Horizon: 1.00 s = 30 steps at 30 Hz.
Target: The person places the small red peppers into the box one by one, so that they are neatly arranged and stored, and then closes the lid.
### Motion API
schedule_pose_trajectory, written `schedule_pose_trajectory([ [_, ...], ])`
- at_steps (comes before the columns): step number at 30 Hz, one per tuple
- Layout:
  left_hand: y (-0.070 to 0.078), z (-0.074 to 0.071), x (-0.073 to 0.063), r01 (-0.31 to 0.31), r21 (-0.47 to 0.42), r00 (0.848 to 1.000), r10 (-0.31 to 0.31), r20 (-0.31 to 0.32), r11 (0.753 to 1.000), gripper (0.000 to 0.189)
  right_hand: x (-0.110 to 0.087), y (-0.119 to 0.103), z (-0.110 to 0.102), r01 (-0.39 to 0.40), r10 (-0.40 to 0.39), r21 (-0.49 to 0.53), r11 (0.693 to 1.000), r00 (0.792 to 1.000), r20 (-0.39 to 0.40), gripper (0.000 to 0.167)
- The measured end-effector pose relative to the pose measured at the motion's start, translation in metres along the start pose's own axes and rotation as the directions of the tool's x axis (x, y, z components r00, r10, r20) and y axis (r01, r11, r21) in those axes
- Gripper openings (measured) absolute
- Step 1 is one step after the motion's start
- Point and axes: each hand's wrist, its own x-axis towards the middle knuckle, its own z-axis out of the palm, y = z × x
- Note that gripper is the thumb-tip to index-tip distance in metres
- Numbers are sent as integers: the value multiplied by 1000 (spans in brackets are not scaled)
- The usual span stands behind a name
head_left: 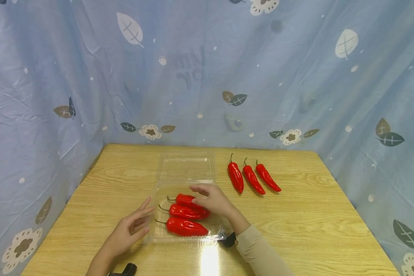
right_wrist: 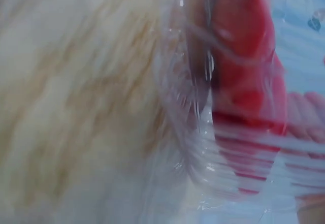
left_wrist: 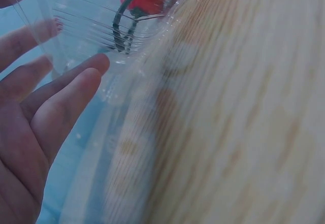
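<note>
A clear plastic clamshell box [head_left: 212,230] lies open on the table, its lid [head_left: 187,168] folded back. Inside are three red chili peppers with dark stems: a near one [head_left: 185,227], a middle one [head_left: 188,212] and a far one [head_left: 183,200]. My right hand [head_left: 212,198] is over the right part of the far pepper, its thumb against it and the other fingers apart from the thumb. At the box's left wall is my left hand [head_left: 129,230], fingers spread and holding nothing. In the left wrist view, fingertips [left_wrist: 99,66] lie close to the clear wall; contact is unclear.
Three more red chili peppers [head_left: 251,179] lie side by side right of the lid. The wooden table [head_left: 314,222] is bounded by a blue patterned curtain [head_left: 200,76] at the back and sides. The right wrist view is blurred.
</note>
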Motion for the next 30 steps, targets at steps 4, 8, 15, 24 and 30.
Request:
schedule_pose_trajectory([
  [4, -1, 0, -1, -5, -4, 1000, 5, 0, 1000, 50, 0, 2, -1, 6, -6, 89, 996, 1000, 3, 44],
  [8, -2, 0, -2, -4, -9, 1000, 4, -1, 1000, 50, 0, 4, -3, 40, -40, 163, 986, 999, -5, 44],
  [15, -2, 0, -1, 1, -8, 1000, -1, -4, 1000, 50, -4, 2, -9, 86, -70, 299, 950, 995, -66, 43],
  [24, -3, 0, -1, -12, 7, 1000, 12, -3, 1000, 51, -12, 2, -21, 180, -141, 345, 921, 981, -137, 42],
  [30, -3, 0, -1, -3, 7, 1000, 3, -4, 1000, 50, -18, 11, -42, 218, -151, 310, 926, 963, -225, 42],
])
